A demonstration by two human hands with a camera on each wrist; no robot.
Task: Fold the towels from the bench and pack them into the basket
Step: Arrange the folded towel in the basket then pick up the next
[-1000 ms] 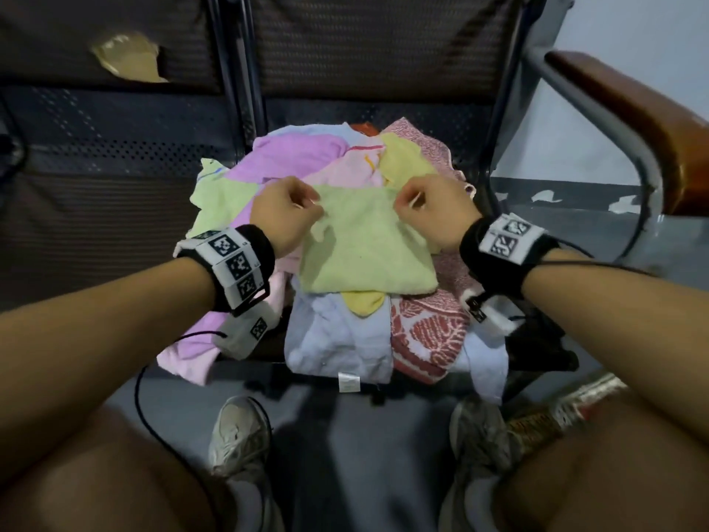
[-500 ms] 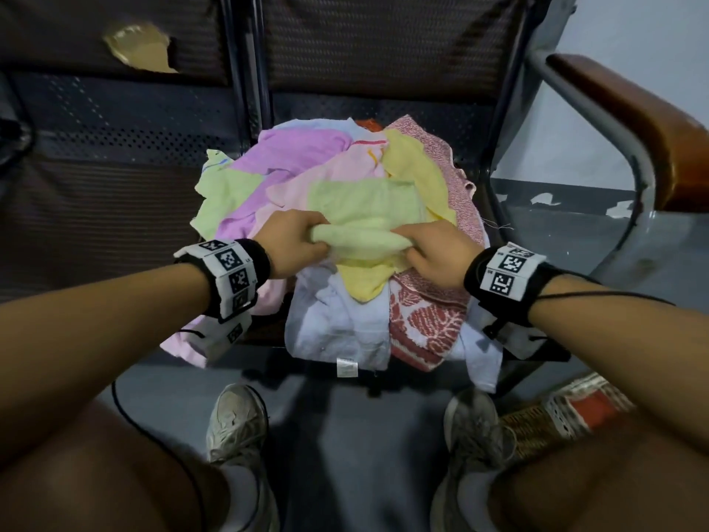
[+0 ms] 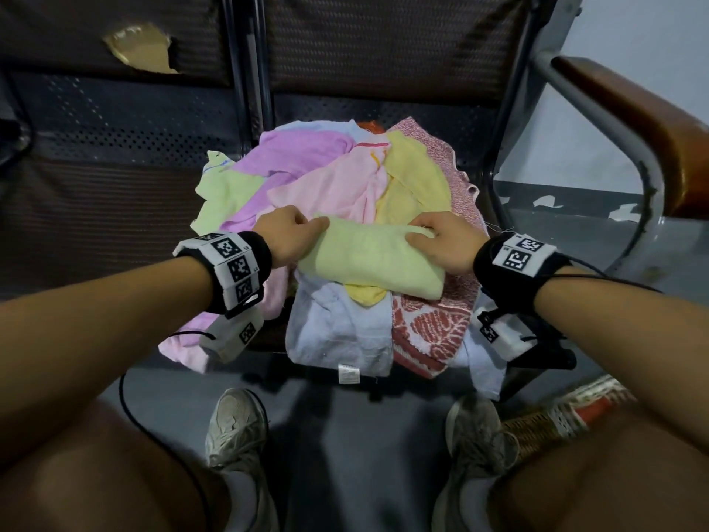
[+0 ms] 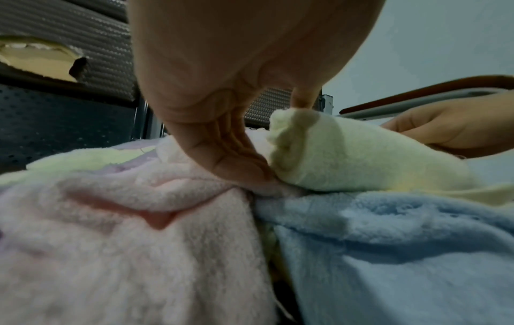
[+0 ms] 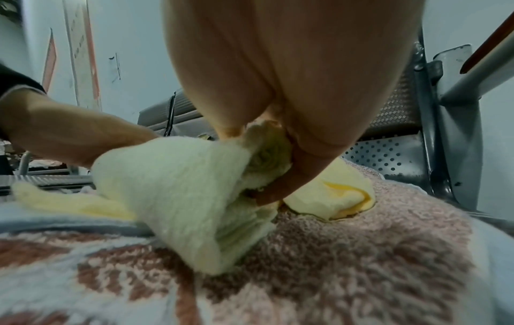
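A pale green towel, folded into a thick band, lies across the top of the towel pile on the bench seat. My left hand pinches its left end between thumb and fingers. My right hand grips its right end, thumb underneath the folded layers. Under it lie a yellow towel, a light blue towel, a red-and-white patterned towel and pink ones. A woven basket shows partly on the floor at the lower right, behind my right knee.
The dark perforated bench has a torn backrest at the upper left. A metal and wooden armrest curves on the right. My shoes stand on the grey floor below the seat edge. A black cable hangs from my left wrist.
The green towel lay flat and open a second ago. Both hands pulled its far edge toward me, doubling it over, and now hold the folded band by its ends.
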